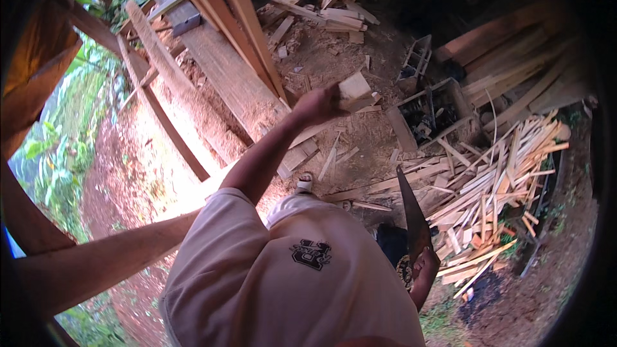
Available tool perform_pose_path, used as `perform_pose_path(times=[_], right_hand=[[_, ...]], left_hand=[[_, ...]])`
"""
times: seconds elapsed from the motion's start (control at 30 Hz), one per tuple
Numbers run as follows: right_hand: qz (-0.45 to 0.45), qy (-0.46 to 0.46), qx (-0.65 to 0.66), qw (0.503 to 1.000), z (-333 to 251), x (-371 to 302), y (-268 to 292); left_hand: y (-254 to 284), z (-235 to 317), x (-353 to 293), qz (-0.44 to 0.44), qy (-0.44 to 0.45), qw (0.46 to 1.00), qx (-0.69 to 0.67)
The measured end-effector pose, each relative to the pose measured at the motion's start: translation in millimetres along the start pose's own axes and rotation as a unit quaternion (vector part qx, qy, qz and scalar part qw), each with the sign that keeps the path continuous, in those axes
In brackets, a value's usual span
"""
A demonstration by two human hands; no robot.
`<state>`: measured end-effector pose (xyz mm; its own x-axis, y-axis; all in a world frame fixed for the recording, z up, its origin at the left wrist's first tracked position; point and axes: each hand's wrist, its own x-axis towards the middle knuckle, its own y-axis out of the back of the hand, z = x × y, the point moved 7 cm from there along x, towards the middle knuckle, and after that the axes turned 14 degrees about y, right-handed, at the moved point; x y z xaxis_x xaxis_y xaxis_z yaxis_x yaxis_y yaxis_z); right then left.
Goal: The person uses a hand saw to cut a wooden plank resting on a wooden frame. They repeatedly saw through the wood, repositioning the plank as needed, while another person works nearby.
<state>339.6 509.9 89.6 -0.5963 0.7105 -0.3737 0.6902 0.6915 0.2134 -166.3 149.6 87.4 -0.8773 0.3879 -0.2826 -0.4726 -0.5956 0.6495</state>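
Note:
Stretched out in front of me, my left hand (318, 104) is closed around a short pale piece of wood (355, 87). Its square end juts out to the right of my fingers. Low at my right side, my right hand (425, 266) grips a handsaw (413, 209) by the handle. The dark, tapering blade points up and away from me, apart from the wood in my left hand. My palm and fingers hide most of the saw's handle.
A long sawdust-covered plank (225, 71) lies at the left, beside upright timbers (241, 19). Right of centre sits an open wooden box (402, 130) with dark items inside. Thin wood strips (488, 186) form a heap at the right. A thick beam (109, 266) crosses the lower left.

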Motion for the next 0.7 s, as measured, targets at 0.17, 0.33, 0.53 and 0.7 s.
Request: perform_pose_path(times=[0.17,0.33,0.53,0.7], right_hand=[[0.018,-0.014,-0.051,0.998,47,41,18],[0.032,-0.048,-0.046,0.997,77,63,16],[-0.006,-0.059,-0.057,0.997,73,71,-20],[0.011,-0.062,-0.034,0.997,74,47,-60]], left_hand=[[83,-57,-75,0.037,0.092,0.994,-0.036],[122,-222,-88,0.115,0.188,0.971,0.090],[138,-270,-99,0.218,0.248,0.936,0.122],[73,-183,-136,0.206,0.069,0.976,0.031]])
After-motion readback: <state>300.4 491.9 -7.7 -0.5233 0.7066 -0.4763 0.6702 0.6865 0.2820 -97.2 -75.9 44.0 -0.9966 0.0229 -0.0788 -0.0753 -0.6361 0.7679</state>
